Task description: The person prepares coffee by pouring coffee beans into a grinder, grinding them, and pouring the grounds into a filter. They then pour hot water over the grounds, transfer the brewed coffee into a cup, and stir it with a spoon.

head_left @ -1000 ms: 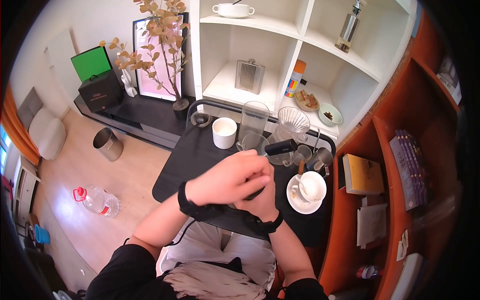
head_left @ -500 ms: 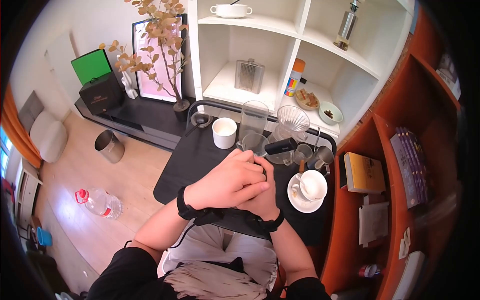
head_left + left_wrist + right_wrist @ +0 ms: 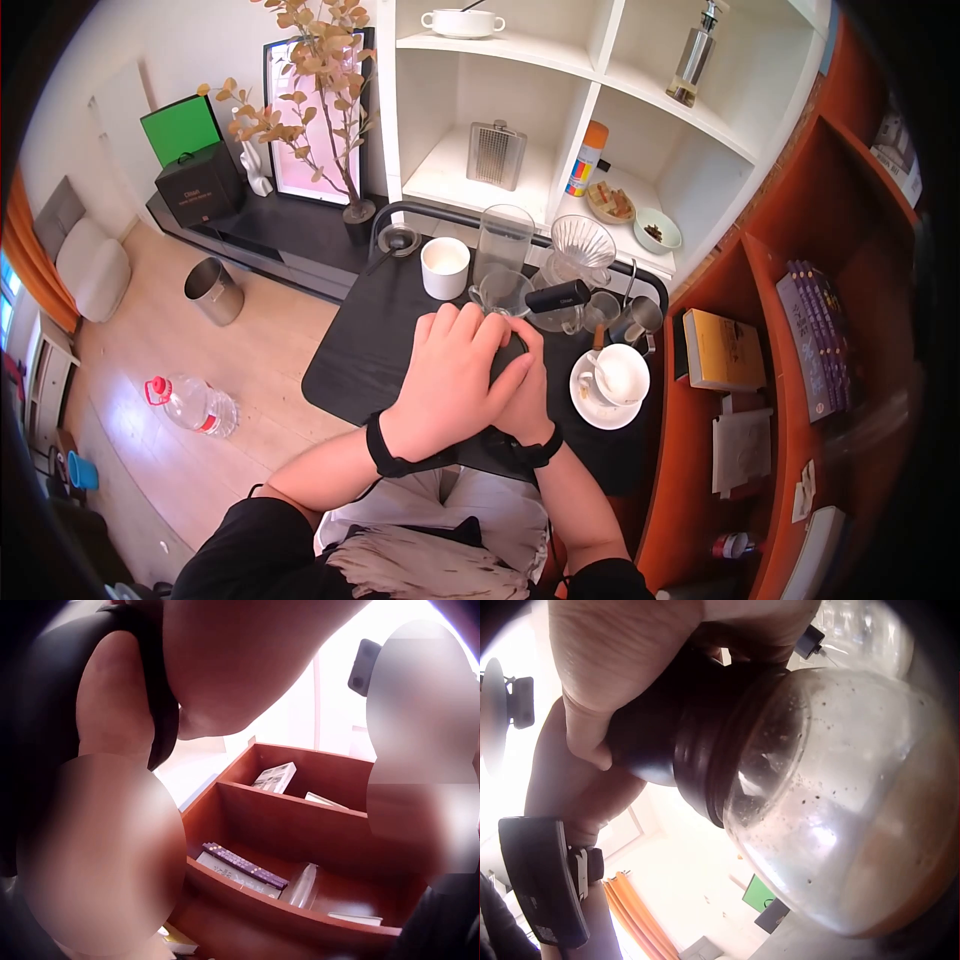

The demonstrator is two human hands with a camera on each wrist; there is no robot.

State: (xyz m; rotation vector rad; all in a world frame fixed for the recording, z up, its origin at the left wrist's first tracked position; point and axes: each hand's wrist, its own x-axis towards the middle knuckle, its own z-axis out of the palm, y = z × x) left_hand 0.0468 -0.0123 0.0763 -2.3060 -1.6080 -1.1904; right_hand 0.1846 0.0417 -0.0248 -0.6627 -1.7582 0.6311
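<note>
Between both hands is a coffee grinder (image 3: 847,810) with a dark body and a round glass bowl, dark specks clinging inside the glass. My right hand (image 3: 527,390) grips the dark body, its fingers wrapped round the side in the right wrist view. Over the top, my left hand (image 3: 450,370) holds the grinder with bent fingers, and only a patch of black shows between the hands in the head view. Beyond them on the black table (image 3: 350,360) stand a glass cup (image 3: 503,292), a clear dripper (image 3: 583,245) and a black-handled thing (image 3: 558,296).
A white cup (image 3: 621,375) sits on a saucer (image 3: 598,412) at right. A white mug (image 3: 445,268), a tall glass (image 3: 503,240) and a metal pitcher (image 3: 640,318) stand toward the back. Shelves (image 3: 725,300) close in the right side; a water bottle (image 3: 195,405) is on the floor.
My left hand has turned over the grinder's top: its fingers now point forward and its wrist sits lower. The right hand stays nearly in place.
</note>
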